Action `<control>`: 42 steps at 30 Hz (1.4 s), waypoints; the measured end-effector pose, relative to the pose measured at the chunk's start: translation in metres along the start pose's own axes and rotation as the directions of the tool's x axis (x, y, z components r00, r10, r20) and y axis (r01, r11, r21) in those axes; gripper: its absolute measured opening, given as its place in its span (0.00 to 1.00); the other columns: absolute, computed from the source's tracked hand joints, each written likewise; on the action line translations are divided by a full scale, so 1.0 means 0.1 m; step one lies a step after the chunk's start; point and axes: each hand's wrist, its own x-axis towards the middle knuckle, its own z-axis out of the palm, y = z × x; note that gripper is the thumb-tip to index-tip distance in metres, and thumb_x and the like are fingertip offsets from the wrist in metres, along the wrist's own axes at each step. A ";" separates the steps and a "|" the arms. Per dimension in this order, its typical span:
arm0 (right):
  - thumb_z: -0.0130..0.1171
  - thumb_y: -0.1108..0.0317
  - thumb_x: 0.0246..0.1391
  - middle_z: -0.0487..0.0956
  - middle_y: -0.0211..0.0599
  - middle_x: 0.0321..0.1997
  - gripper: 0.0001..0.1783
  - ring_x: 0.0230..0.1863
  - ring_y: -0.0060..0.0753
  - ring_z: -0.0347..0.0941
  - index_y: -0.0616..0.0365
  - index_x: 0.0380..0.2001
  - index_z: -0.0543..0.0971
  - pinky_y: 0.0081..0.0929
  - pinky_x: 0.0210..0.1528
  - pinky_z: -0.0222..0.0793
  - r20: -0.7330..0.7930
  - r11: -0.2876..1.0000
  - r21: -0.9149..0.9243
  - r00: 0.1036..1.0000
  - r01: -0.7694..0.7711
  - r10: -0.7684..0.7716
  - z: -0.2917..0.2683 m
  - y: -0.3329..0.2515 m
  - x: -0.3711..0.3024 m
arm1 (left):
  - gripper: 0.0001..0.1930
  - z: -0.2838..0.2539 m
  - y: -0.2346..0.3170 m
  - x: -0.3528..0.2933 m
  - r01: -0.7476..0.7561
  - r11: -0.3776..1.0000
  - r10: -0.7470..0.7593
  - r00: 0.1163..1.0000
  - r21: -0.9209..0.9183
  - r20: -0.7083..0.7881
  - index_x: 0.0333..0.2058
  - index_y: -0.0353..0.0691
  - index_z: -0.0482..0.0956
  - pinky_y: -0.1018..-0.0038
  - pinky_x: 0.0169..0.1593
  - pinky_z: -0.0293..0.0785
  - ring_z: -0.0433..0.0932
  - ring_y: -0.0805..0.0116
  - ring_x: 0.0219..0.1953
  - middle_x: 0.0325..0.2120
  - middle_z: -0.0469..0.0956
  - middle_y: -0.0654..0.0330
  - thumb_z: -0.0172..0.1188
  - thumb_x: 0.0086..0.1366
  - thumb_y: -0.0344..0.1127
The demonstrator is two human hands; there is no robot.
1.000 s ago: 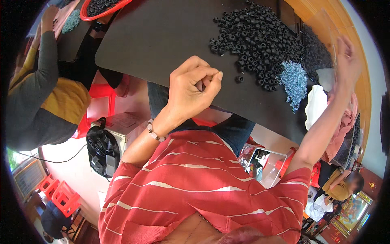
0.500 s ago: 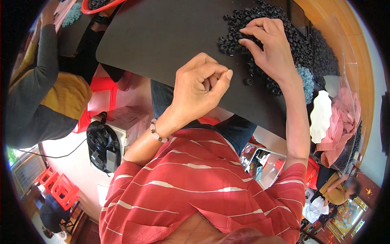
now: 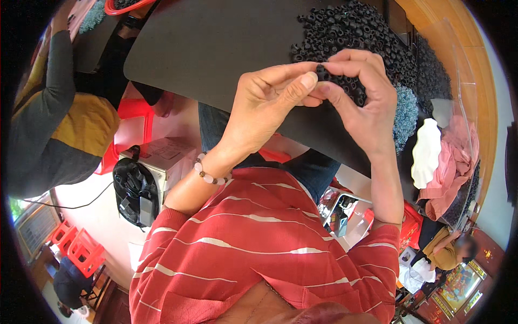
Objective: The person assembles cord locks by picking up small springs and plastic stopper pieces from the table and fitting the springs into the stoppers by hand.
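Observation:
My left hand (image 3: 270, 100) and my right hand (image 3: 364, 94) meet fingertip to fingertip over the near edge of the pile. A small black ring-shaped part (image 3: 322, 73) shows between them, pinched by my right thumb and fingers. My left thumb presses against its bent forefinger right beside that part; whatever lies in this pinch is hidden. Behind and around my right hand spreads a heap of small black parts (image 3: 350, 32), many with a hole through them. By my right wrist lies a bundle of fine blue-grey pieces (image 3: 404, 116).
The dark table (image 3: 216, 48) extends left and away from me. At right are a white wavy-edged dish (image 3: 426, 154), pink cloth (image 3: 450, 162) and a clear plastic panel (image 3: 465, 81). A person (image 3: 65, 113) sits at left, near a red stool (image 3: 132, 116) and black bag (image 3: 135, 189).
My right hand has drawn back from the heap toward me, now with a black part in its fingertips. My left hand has moved right and forward to meet it.

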 end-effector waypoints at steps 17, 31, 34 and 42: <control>0.70 0.73 0.38 0.79 0.32 0.31 0.12 0.35 0.31 0.72 0.54 0.30 0.81 0.26 0.37 0.68 0.037 0.984 0.140 0.994 -0.110 0.106 -0.02 -0.11 -0.19 | 0.11 -0.06 0.04 -0.10 0.049 0.988 -0.059 0.996 0.143 0.067 0.39 0.32 0.81 0.81 0.34 0.73 0.77 0.76 0.28 0.27 0.81 0.59 0.59 0.65 0.34; 0.66 0.75 0.43 0.76 0.33 0.31 0.09 0.35 0.33 0.71 0.57 0.28 0.76 0.26 0.37 0.67 0.046 0.996 0.077 0.998 0.047 -0.050 0.01 -0.16 -0.24 | 0.12 -0.11 0.11 -0.20 0.085 0.981 -0.109 0.986 0.172 0.129 0.40 0.34 0.80 0.84 0.31 0.72 0.77 0.78 0.26 0.27 0.81 0.60 0.61 0.64 0.36; 0.63 0.78 0.46 0.76 0.33 0.32 0.08 0.35 0.33 0.70 0.59 0.30 0.75 0.25 0.38 0.67 -0.011 0.971 0.167 0.984 -0.172 0.176 -0.09 -0.16 -0.27 | 0.12 -0.17 0.15 -0.25 0.069 0.960 -0.093 0.993 0.272 0.077 0.40 0.33 0.80 0.85 0.31 0.72 0.77 0.79 0.27 0.27 0.81 0.59 0.61 0.64 0.36; 0.65 0.76 0.41 0.75 0.31 0.35 0.10 0.41 0.39 0.68 0.55 0.30 0.77 0.32 0.43 0.65 0.079 0.964 -0.256 0.995 0.075 -0.056 0.12 0.02 -0.22 | 0.10 -0.19 0.20 -0.27 0.015 0.955 0.003 0.998 0.296 -0.061 0.41 0.33 0.80 0.85 0.31 0.71 0.76 0.81 0.28 0.27 0.80 0.64 0.59 0.65 0.33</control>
